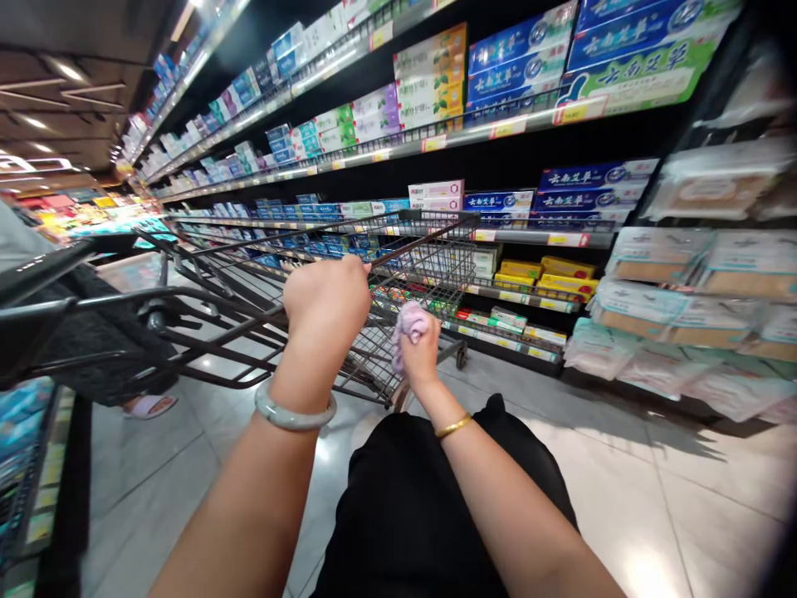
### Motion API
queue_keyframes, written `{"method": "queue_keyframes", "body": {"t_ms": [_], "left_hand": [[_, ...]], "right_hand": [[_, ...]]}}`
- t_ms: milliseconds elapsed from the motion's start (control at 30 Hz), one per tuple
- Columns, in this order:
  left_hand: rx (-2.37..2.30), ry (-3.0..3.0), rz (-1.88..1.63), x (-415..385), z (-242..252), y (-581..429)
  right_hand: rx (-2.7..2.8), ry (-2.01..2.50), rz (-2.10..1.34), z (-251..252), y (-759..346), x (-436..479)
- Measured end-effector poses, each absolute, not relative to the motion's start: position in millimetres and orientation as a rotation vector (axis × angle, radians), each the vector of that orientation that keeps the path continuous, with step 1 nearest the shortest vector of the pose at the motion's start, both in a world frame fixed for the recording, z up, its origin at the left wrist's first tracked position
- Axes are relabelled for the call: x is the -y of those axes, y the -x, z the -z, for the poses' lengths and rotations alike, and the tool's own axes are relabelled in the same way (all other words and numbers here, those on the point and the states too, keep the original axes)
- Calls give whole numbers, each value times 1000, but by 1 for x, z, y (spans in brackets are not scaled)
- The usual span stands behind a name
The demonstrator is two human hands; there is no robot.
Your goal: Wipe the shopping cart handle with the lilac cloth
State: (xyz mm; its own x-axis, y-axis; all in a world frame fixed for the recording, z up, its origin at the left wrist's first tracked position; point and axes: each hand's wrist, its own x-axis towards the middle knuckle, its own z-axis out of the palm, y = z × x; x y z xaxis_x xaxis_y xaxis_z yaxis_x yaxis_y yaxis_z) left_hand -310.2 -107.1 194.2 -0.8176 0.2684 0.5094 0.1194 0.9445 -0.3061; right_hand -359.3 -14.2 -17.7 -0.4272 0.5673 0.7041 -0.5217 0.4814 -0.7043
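A dark wire shopping cart (427,241) stretches across the view before me. My left hand (327,297) is closed in a fist around the cart's upper side rail, a pale bangle at its wrist. Lower and to the right, my right hand (423,355) grips a crumpled light purple cloth (408,322) beside the cart's wire side. The cloth bulges out above and to the left of the fingers. A gold bracelet (453,426) circles my right wrist. The palm sides of both hands are hidden.
Long shelves (535,119) of boxed goods line the far side. Packaged goods (660,307) hang at the right. A person's leg and sandalled foot (150,405) are beyond the cart at left. Another low shelf (46,490) stands lower left, on a tiled floor (149,482).
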Motion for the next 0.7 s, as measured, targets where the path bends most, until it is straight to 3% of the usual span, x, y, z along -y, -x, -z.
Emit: {"method": "queue_keyframes", "body": {"t_ms": [100,300,500,700], "left_hand": [[2521,295,-321,108,-193,311],[2521,300,-298,109,-193,309],[2559,278,-290,109,-194,311],[2515,325,-247,111,-190,313]], "right_hand": [[1580,167,-1235,23,360,12],[1593,-275,-1146,8,348,30],[1597,185,-1235,24,355,21],[1626,-438,-1100,-12,328,40]]}}
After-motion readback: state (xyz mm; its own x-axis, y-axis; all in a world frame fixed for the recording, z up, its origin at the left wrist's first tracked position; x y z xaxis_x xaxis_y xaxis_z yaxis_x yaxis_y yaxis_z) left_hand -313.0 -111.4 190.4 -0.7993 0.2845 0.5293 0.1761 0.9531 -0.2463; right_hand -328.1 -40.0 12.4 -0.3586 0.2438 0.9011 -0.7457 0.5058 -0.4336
